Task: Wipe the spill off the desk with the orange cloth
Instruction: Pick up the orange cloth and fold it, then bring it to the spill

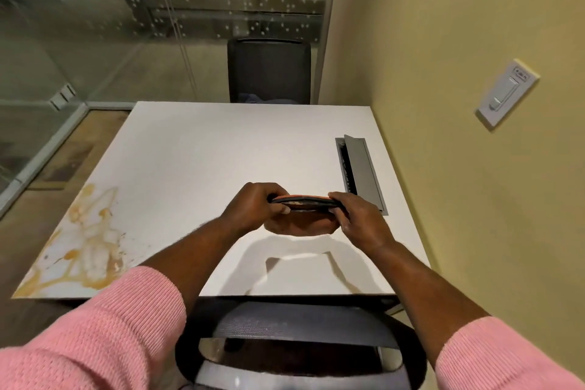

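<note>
An orange-brown spill [85,244] spreads over the near left corner of the white desk [205,152]. I hold the orange cloth [304,200], folded flat with dark edges, stretched between both hands above the desk's right half. My left hand [256,209] grips its left end and my right hand [361,218] grips its right end. The cloth hangs well to the right of the spill, apart from it, and casts a shadow on the desk below.
A grey cable hatch [361,174] with its lid raised sits in the desk near the right edge. A dark chair [269,71] stands beyond the far edge, another chair back [297,326] is right below me. Yellow wall with a switch [506,93] on the right, glass partition on the left.
</note>
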`<state>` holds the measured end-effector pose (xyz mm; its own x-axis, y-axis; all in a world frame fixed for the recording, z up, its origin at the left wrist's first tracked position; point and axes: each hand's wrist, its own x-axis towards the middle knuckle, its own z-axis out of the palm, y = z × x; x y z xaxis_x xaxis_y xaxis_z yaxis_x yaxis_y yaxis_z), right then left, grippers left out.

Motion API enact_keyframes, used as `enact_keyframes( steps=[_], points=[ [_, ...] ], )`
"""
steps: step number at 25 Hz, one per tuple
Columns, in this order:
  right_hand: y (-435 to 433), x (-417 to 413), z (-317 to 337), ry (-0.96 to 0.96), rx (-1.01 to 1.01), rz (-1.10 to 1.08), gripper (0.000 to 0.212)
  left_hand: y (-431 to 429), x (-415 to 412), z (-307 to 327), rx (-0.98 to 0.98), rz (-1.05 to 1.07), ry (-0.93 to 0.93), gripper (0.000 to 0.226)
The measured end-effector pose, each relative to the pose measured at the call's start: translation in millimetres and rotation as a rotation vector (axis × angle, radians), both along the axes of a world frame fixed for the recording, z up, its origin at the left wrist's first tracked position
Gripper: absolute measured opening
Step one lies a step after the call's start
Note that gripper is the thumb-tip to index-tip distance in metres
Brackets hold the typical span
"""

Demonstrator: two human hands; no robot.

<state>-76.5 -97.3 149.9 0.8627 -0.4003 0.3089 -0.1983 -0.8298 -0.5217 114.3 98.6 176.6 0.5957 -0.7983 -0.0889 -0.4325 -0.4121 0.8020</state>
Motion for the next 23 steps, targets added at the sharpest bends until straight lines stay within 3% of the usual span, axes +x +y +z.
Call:
enact_keyframes(
  steps=[8, 12, 23],
  points=[
    [104, 89, 31, -0.118, 0.059, -0.046, 0.028, 114, 80, 27, -0.116, 0.089, 0.004, 0.018],
    [177, 140, 33, -0.112, 0.074, -0.034, 0.018, 190, 132, 33, -0.138, 0.106, 0.006, 0.017],
    [330, 238, 13, 0.002, 0.107, 0.076, 0.026, 352, 220, 10, -0.147, 0.249, -0.028, 0.026]
  ],
)
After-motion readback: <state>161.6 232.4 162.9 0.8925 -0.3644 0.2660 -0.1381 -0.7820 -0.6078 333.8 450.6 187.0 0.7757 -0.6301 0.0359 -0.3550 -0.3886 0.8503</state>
